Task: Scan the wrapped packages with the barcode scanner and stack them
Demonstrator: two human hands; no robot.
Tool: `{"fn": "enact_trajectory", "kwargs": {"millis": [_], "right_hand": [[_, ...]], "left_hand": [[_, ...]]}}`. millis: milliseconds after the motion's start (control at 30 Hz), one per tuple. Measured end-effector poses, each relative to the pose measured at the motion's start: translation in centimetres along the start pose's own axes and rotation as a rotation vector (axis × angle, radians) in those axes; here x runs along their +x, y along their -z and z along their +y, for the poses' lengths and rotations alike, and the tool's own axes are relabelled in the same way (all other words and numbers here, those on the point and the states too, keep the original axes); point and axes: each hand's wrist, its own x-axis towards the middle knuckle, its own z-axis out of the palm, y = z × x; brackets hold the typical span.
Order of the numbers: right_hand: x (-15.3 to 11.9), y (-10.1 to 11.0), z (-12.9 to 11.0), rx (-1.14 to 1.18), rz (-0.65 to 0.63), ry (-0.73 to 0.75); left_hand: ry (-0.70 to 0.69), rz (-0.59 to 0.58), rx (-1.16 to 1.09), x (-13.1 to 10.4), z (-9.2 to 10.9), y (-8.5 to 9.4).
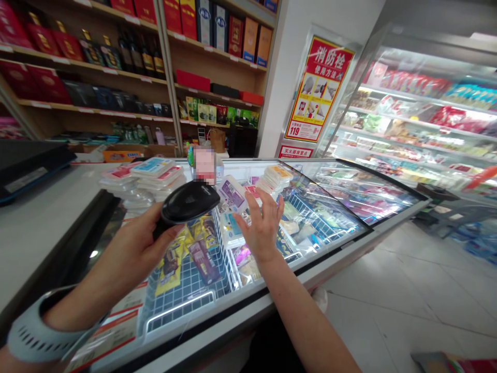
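Note:
My left hand (134,248), with a pale band on its wrist, is wrapped round the handle of a black handheld barcode scanner (190,202). The scanner's head points right, above a chest freezer. My right hand (262,228) is held over the freezer with its fingers spread and slightly curled, and I see nothing gripped in it. Just left of its fingers is a tilted clear pack with a purple label (233,194). A blue-labelled pack (233,228) lies below that, near my right thumb. Whether my fingertips touch any pack, I cannot tell.
Stacked clear packs (155,178) stand at the freezer's left side, with another stack (275,178) farther right. Wire baskets (182,295) inside hold wrapped ice creams (204,261). Shelves (217,57) rise behind, and a lit display fridge (419,114) is at the right.

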Motion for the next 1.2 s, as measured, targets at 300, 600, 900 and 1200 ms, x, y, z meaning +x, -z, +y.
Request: {"fn": "enact_trajectory", "kwargs": {"millis": [300,600,900,1200], "right_hand": [[-0.3,0.0,0.3,0.023,-0.091,-0.046],[-0.3,0.0,0.3,0.001,-0.073,-0.031],[-0.2,0.1,0.3,0.012,-0.077,-0.038],[-0.3,0.1,0.3,0.008,-0.066,-0.033]], "left_hand": [[0.014,-0.017,0.002,0.1,0.6,0.2],[0.007,-0.045,0.001,0.1,0.7,0.0],[-0.021,-0.037,0.021,0.0,1.1,0.2],[-0.010,-0.036,0.018,0.1,1.0,0.1]]}}
